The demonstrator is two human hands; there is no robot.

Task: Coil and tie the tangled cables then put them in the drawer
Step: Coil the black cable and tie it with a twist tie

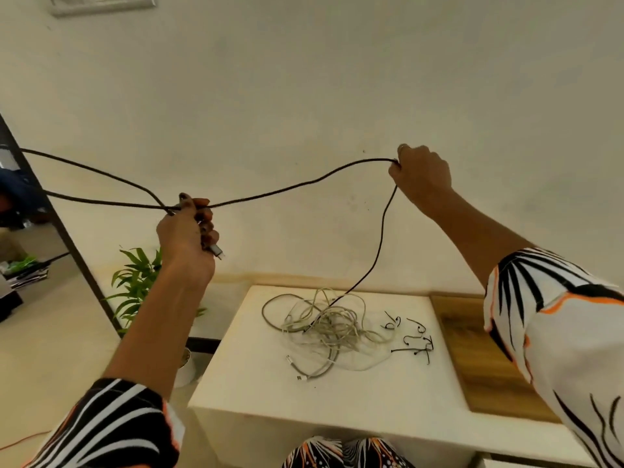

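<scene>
We hold the black cable (290,189) up across the middle of the frame: our left hand (187,231) has its fingers curled round a gathered loop and the plug end, our right hand (422,173) pinches the strand higher, at right. Its tail drops into the pale tangled cables (329,327) on the white table (388,396), beside black cable ties (413,337). It looks light and limp, somewhat springy; we judge gripping near the loop's crossing holds coils best.

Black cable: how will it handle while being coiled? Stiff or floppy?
Probably floppy: the black cable sags between the left hand and right hand. Likely light, since a pinch holds it up. Its lower end still runs into the pale cable pile, so it may snag.
</scene>
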